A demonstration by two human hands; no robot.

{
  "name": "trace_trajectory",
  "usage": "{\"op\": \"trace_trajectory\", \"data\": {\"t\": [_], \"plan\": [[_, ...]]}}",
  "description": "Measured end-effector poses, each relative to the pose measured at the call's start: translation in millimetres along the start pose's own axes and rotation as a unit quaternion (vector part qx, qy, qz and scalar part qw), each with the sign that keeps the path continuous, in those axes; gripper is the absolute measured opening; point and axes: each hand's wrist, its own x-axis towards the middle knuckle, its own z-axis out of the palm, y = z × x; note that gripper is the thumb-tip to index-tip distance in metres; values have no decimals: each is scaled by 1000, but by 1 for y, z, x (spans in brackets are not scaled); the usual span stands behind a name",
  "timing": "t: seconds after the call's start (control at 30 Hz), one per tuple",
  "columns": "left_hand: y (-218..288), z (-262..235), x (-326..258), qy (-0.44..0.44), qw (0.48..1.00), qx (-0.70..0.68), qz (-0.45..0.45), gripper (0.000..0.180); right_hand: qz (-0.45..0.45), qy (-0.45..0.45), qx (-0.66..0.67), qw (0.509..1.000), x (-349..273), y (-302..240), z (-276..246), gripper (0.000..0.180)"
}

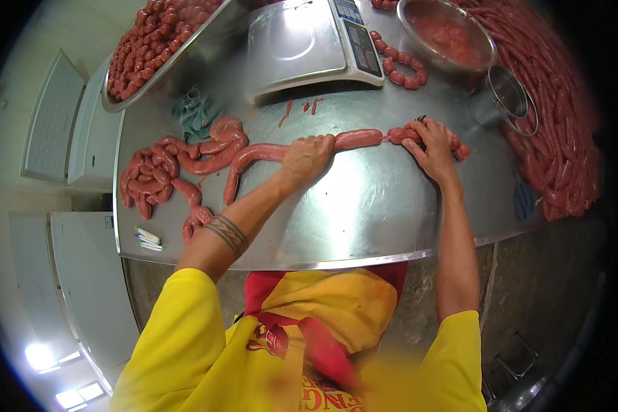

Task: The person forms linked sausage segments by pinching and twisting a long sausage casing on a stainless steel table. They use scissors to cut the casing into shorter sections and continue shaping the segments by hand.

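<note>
Head view: one frame, person leaning over a steel table (364, 213), forearms coming in from the lower edge.
Sausage rope (268, 152): long pink-red filled casing, glossy, lying across the middle of the frame; thick and smooth on the left part, running right as one plump link (358, 139) between the two hands.
Left hand (307, 156): fingers curling over the rope, gripping it from above at frame centre, knuckles up.
Right hand (432, 144): fingers bent, pinching the rope where it is narrowing into short knotted links (460, 150), right of centre.
Coiled pile (159, 175): unlinked rope looping in loose bends at centre left, touching the table.
Tray (159, 38): heaped with small red links, upper left.
Scale (309, 41): grey digital, top centre, pan bare.
Link ring (399, 65): short chain curling just right of the scale.
Bowl (448, 34): steel, holding pink mince, upper right.
Steel cup (505, 99): lying tilted beside the bowl.
Long ropes (556, 117): massed down the right edge.
Green cloth (198, 113): crumpled under the tray.
</note>
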Motion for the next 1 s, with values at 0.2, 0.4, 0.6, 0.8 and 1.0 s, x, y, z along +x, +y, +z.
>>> {"op": "trace_trajectory", "data": {"t": [0.2, 0.4, 0.6, 0.8, 1.0], "plan": [[-44, -23, -31, -30, 999, 25, 3, 9, -17, 4, -3, 1000, 4, -5, -5, 33], [-35, -11, -58, -42, 997, 32, -62, 12, -34, 6, -5, 999, 9, -9, -7, 30], [-54, -45, -96, -123, 976, 45, -173, 8, -17, -7, -23, 1000, 6, -8, -3, 37], [-47, -48, -117, -26, 989, 59, -133, 16, 21, -37, -30, 999, 2, -12, 2, 43], [-88, -92, -170, -68, 980, 81, -168, 24, 25, -39, -29, 999, -1, -14, -2, 40]]}}
